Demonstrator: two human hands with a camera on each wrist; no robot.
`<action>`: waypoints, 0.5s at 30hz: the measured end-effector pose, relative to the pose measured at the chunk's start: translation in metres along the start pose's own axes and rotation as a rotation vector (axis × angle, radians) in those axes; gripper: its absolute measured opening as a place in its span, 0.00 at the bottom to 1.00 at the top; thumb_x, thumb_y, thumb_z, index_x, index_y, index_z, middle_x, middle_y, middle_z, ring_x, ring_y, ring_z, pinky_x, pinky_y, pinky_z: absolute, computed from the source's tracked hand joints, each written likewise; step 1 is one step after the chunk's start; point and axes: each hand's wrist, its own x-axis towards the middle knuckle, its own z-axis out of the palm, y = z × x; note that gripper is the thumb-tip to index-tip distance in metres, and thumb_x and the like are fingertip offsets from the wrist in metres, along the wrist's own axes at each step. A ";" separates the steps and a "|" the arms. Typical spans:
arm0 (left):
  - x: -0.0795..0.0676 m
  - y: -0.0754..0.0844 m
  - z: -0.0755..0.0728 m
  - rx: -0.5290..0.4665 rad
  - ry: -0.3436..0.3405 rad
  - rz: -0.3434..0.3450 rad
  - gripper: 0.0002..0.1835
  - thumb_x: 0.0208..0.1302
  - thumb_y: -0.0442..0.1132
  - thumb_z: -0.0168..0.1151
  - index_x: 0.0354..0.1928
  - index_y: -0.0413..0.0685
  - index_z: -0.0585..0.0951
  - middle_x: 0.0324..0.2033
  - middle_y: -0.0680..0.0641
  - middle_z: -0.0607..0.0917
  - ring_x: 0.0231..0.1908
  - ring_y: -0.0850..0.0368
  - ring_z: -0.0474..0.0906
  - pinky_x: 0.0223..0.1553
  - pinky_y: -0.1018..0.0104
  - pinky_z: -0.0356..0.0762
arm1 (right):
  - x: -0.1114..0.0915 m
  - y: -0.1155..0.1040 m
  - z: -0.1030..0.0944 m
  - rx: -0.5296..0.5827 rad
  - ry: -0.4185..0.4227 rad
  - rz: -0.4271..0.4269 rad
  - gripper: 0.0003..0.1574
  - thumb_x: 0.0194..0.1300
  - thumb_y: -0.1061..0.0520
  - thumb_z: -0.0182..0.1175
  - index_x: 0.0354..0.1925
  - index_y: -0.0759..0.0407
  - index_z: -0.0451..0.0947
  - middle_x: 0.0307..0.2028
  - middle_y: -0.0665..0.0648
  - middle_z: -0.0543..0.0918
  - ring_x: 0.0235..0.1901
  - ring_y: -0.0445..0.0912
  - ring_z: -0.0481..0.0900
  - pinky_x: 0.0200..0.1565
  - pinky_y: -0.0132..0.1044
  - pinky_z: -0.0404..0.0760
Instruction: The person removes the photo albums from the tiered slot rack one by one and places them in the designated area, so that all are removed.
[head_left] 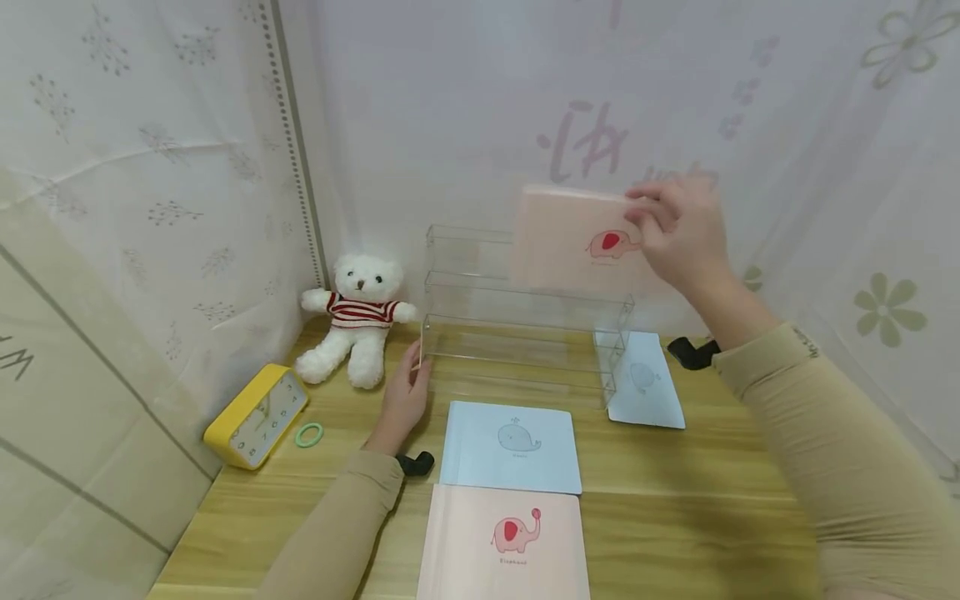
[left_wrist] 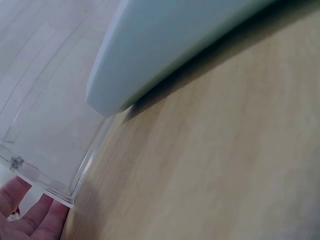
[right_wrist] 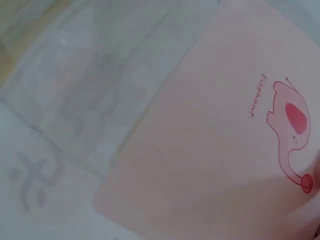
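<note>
My right hand (head_left: 682, 233) pinches a pink book (head_left: 562, 237) by its right edge, raised in front of a clear tiered rack (head_left: 517, 333). Its cover bears a red-eared elephant, and in the right wrist view the word "Elephant" reads beside it on the pink cover (right_wrist: 200, 150). At the rack's lower left end, my left hand (head_left: 405, 396) touches the side panel. The left wrist view has its fingers (left_wrist: 50, 217) against the outside of that clear panel (left_wrist: 50, 150). On the table before the rack lie a light blue whale book (head_left: 487, 446) and, nearer, another pink elephant book (head_left: 465, 542).
A white teddy bear (head_left: 360, 317) in a striped shirt sits left of the rack. Farther left are a yellow clock (head_left: 255, 417) and a green ring (head_left: 309, 445). Another light blue whale book (head_left: 647, 383) leans at the rack's right end. Printed curtains (head_left: 420, 108) hang behind.
</note>
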 end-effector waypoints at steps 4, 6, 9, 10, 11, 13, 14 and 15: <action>-0.002 0.000 0.000 -0.009 0.002 0.004 0.29 0.88 0.43 0.52 0.85 0.56 0.65 0.75 0.35 0.79 0.65 0.32 0.86 0.65 0.33 0.83 | -0.035 0.012 -0.013 0.017 -0.104 0.025 0.11 0.72 0.63 0.72 0.51 0.63 0.91 0.44 0.68 0.92 0.44 0.44 0.76 0.55 0.37 0.69; -0.003 -0.001 0.001 -0.007 0.000 0.005 0.29 0.89 0.43 0.52 0.86 0.55 0.65 0.75 0.33 0.79 0.65 0.32 0.86 0.65 0.33 0.83 | -0.056 0.021 -0.019 0.034 -0.149 0.041 0.11 0.72 0.64 0.72 0.51 0.63 0.91 0.43 0.67 0.92 0.43 0.35 0.75 0.50 0.26 0.71; -0.004 -0.002 0.001 -0.002 -0.003 0.000 0.29 0.88 0.44 0.52 0.85 0.57 0.65 0.74 0.33 0.79 0.65 0.32 0.86 0.65 0.33 0.83 | -0.086 0.037 -0.027 0.054 -0.212 0.087 0.10 0.72 0.65 0.72 0.51 0.63 0.91 0.44 0.67 0.92 0.41 0.25 0.76 0.42 0.16 0.75; -0.004 -0.001 0.001 -0.004 -0.001 -0.001 0.29 0.88 0.44 0.53 0.85 0.59 0.65 0.74 0.33 0.79 0.65 0.32 0.86 0.65 0.33 0.83 | -0.094 0.041 -0.029 0.046 -0.239 0.104 0.10 0.73 0.64 0.72 0.51 0.62 0.91 0.44 0.66 0.92 0.40 0.22 0.76 0.39 0.15 0.77; -0.004 -0.001 0.001 -0.004 0.000 -0.002 0.29 0.88 0.45 0.53 0.85 0.60 0.66 0.74 0.33 0.79 0.65 0.32 0.86 0.65 0.33 0.83 | -0.102 0.046 -0.032 0.039 -0.267 0.117 0.10 0.74 0.63 0.72 0.51 0.61 0.91 0.44 0.65 0.92 0.40 0.22 0.77 0.38 0.15 0.78; -0.003 0.000 0.000 -0.005 0.004 -0.003 0.29 0.88 0.46 0.53 0.85 0.62 0.66 0.74 0.34 0.80 0.65 0.32 0.86 0.65 0.33 0.83 | -0.117 0.054 -0.034 0.023 -0.323 0.155 0.09 0.75 0.61 0.72 0.51 0.58 0.91 0.45 0.62 0.92 0.40 0.21 0.78 0.38 0.17 0.80; -0.003 0.001 0.000 -0.005 0.005 -0.002 0.29 0.88 0.46 0.53 0.85 0.62 0.66 0.74 0.34 0.80 0.65 0.32 0.86 0.64 0.33 0.83 | -0.124 0.059 -0.035 0.010 -0.349 0.164 0.09 0.75 0.60 0.72 0.51 0.56 0.91 0.44 0.60 0.92 0.39 0.21 0.79 0.37 0.18 0.80; -0.003 0.001 0.000 -0.003 0.007 -0.002 0.29 0.88 0.46 0.53 0.85 0.62 0.66 0.74 0.34 0.80 0.65 0.32 0.86 0.64 0.33 0.83 | -0.131 0.063 -0.036 0.004 -0.372 0.174 0.08 0.75 0.58 0.72 0.51 0.55 0.91 0.44 0.59 0.93 0.39 0.22 0.80 0.37 0.19 0.81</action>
